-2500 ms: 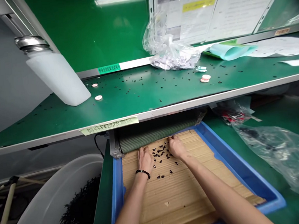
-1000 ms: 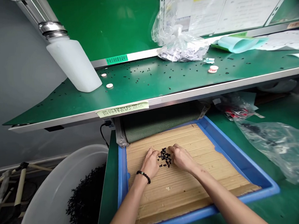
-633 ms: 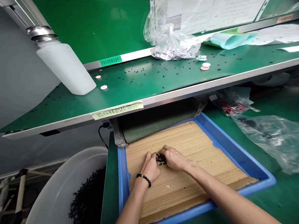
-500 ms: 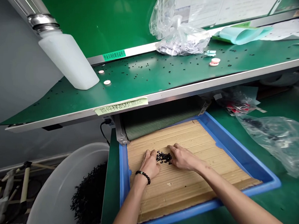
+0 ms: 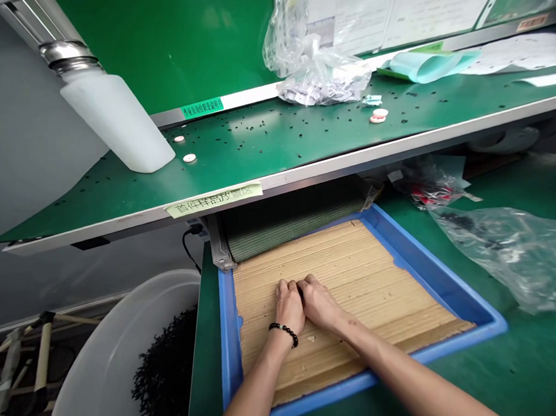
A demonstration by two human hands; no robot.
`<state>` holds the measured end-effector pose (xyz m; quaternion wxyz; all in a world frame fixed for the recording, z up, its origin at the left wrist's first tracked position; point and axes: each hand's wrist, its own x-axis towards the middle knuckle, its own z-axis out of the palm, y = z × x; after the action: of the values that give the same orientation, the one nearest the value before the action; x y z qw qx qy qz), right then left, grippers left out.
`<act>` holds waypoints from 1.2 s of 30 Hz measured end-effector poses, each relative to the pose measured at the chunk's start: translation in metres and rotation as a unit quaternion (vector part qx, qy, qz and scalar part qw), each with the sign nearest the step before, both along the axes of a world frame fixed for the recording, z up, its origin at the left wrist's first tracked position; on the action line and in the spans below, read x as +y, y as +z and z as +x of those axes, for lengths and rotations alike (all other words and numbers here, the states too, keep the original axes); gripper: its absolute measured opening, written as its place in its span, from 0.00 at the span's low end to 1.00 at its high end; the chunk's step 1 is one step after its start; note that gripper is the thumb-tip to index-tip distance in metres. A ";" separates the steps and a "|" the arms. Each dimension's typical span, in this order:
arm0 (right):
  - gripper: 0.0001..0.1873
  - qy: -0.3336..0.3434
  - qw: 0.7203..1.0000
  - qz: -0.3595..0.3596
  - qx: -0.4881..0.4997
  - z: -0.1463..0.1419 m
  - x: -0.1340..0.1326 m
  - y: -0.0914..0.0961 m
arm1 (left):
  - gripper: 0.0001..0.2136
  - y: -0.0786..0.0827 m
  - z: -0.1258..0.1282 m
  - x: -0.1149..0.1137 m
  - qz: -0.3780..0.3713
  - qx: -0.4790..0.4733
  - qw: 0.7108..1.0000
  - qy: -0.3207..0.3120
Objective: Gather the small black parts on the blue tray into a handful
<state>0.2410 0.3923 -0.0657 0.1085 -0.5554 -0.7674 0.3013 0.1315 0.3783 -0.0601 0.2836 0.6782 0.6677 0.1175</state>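
Note:
My left hand (image 5: 290, 307), with a black bead bracelet (image 5: 284, 330) at its wrist, rests on the cardboard sheet (image 5: 356, 253) with its fingers curled in. Pressed against it from the right is my right hand (image 5: 320, 303), its fingers bent too. A dark sliver of small black pieces (image 5: 302, 294) shows in the gap between the hands; the rest of the pile is hidden by them. The cardboard lies in a blue tray (image 5: 433, 286), and only a few black specks are visible on its surface.
A translucent bin (image 5: 94, 363) of black pieces stands at the left. Above the tray's back runs a green shelf (image 5: 238, 166) carrying a white bottle (image 5: 122, 126), a knotted plastic bag (image 5: 321, 80) and scattered black bits. Clear plastic bags (image 5: 511, 256) lie to the right.
My hands have come together from either side of the black pile and closed around it, covering it. The whole view has shifted slightly.

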 end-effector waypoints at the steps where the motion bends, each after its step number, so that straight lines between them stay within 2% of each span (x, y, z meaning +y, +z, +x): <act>1: 0.15 -0.014 1.000 -0.004 0.015 0.001 0.001 -0.002 | 0.14 -0.001 0.000 0.000 0.000 -0.041 0.999 0.028; 3: 0.15 -0.036 0.998 -0.014 0.046 0.003 0.005 -0.005 | 0.14 -0.001 -0.001 0.003 -0.014 -0.182 0.977 0.112; 4: 0.15 -0.044 0.997 -0.017 0.062 0.003 0.006 -0.006 | 0.14 0.000 -0.002 0.004 -0.035 -0.277 0.947 0.159; 5: 0.15 -0.050 0.996 -0.018 0.076 0.003 0.007 -0.005 | 0.13 0.002 -0.004 0.005 -0.060 -0.365 0.908 0.196; 7: 0.16 -0.060 0.993 -0.006 0.099 0.000 0.005 0.002 | 0.10 0.007 -0.008 0.008 -0.109 -0.516 0.812 0.251; 10: 0.18 -0.059 0.991 0.027 0.121 -0.010 -0.003 0.023 | 0.04 0.018 -0.017 0.009 -0.118 -0.623 0.707 0.314; 14: 0.16 0.000 0.985 0.073 0.159 -0.028 -0.018 0.058 | 0.11 0.023 -0.023 0.008 -0.164 -0.738 0.540 0.370; 15: 0.17 0.025 0.981 0.079 0.177 -0.031 -0.020 0.065 | 0.12 0.023 -0.024 0.006 -0.175 -0.759 0.503 0.374; 16: 0.18 0.044 0.976 0.083 0.198 -0.032 -0.022 0.070 | 0.13 0.022 -0.025 0.005 -0.176 -0.773 0.480 0.376; 18: 0.19 0.050 0.967 0.087 0.234 -0.028 -0.021 0.074 | 0.11 0.020 -0.028 0.001 -0.174 -0.786 0.457 0.377; 21: 0.18 -0.012 0.967 0.123 0.224 -0.010 -0.011 0.064 | 0.08 0.018 -0.038 -0.005 -0.195 -0.795 0.450 0.357; 23: 0.18 -0.019 0.982 0.128 0.140 0.004 -0.004 0.051 | 0.09 0.018 -0.048 -0.007 -0.192 -0.804 0.442 0.348; 26: 0.21 0.056 0.996 0.061 -0.025 0.013 -0.004 0.030 | 0.10 0.016 -0.059 -0.008 -0.159 -0.816 0.429 0.352; 28: 0.24 0.106 0.989 0.046 -0.093 0.010 -0.009 0.019 | 0.08 0.014 -0.061 -0.006 -0.150 -0.818 0.432 0.349; 30: 0.19 0.129 0.982 0.065 -0.123 0.004 -0.016 0.013 | 0.07 0.013 -0.061 -0.006 -0.149 -0.810 0.444 0.352; 32: 0.11 0.138 0.979 0.076 -0.129 -0.003 -0.022 0.009 | 0.07 0.013 -0.058 -0.006 -0.147 -0.797 0.458 0.365; 36: 0.14 0.157 0.978 0.080 -0.113 -0.007 -0.030 0.002 | 0.08 0.014 -0.053 -0.006 -0.139 -0.782 0.475 0.380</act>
<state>0.2338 0.3619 -0.0637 0.0162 -0.4482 -0.8739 0.1873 0.0790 0.3719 -0.0457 0.7064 -0.0630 0.3692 0.6006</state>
